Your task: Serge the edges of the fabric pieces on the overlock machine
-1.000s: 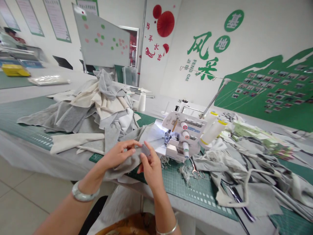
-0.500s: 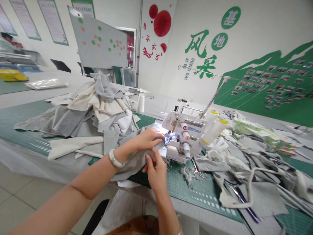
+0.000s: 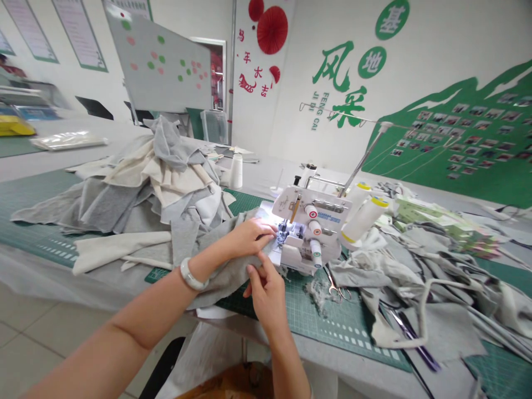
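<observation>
A grey fabric piece point(image 3: 226, 282) lies at the lit needle area of a white overlock sewing machine point(image 3: 305, 224). My left hand point(image 3: 247, 237), a pale bangle point(image 3: 193, 275) on its wrist, rests on the cloth. Its fingers stretch toward the presser foot, with the thumb apart below them. Closer to me, my right hand point(image 3: 267, 288) has its thumb and fingers closed at the fabric's near edge. Part of the cloth is hidden under both hands.
A heap of grey and cream fabric pieces point(image 3: 166, 172) lies left of the machine. Thread cones point(image 3: 366, 221) stand behind it on the right. Scissors point(image 3: 336, 285), lint, purple-handled snips point(image 3: 415, 341) and more fabric point(image 3: 399, 260) lie to the right on green cutting mats point(image 3: 353, 332).
The view has shifted slightly, so the scene sits a little further left and higher. Both hands keep nearly the same place and pose at the machine.
</observation>
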`<state>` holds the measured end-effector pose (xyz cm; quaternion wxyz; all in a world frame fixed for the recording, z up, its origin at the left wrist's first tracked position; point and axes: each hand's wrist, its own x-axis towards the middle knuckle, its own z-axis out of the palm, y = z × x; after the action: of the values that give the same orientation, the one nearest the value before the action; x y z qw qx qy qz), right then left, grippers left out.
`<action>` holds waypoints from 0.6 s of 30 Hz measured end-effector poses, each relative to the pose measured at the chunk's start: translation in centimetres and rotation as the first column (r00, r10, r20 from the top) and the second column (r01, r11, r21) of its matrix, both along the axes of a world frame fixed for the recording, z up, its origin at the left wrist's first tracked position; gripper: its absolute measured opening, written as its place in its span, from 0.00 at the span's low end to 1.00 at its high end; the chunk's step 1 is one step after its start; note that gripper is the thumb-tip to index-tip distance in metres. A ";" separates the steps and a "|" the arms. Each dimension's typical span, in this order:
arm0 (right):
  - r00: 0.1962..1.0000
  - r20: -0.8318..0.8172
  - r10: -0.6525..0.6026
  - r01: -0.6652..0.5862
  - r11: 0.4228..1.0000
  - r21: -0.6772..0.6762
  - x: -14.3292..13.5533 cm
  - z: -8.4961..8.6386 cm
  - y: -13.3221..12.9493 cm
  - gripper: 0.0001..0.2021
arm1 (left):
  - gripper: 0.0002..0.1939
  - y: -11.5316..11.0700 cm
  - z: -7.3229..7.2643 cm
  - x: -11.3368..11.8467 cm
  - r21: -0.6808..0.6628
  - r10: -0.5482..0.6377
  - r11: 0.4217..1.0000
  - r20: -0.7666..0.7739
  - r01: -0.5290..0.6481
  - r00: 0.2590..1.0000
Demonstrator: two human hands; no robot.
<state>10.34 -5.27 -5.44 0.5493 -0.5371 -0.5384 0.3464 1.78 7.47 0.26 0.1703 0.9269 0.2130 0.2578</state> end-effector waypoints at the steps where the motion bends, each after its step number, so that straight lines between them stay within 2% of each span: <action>1: 1.000 0.002 -0.001 0.001 1.000 0.003 0.0 0.0 0.0 0.17 | 0.13 0.0 0.0 0.0 0.001 0.002 1.000 -0.005 -0.002 1.000; 18: 0.999 -0.007 -0.033 0.033 0.999 -0.017 1.1 0.3 -1.4 0.20 | 0.16 -0.2 -0.3 -0.6 0.026 0.006 1.000 -0.060 -0.005 0.998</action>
<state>11.45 -6.70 -5.16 0.5523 -0.5493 -0.5243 0.3440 1.21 7.25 -0.03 0.1512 0.9358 0.2173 0.2329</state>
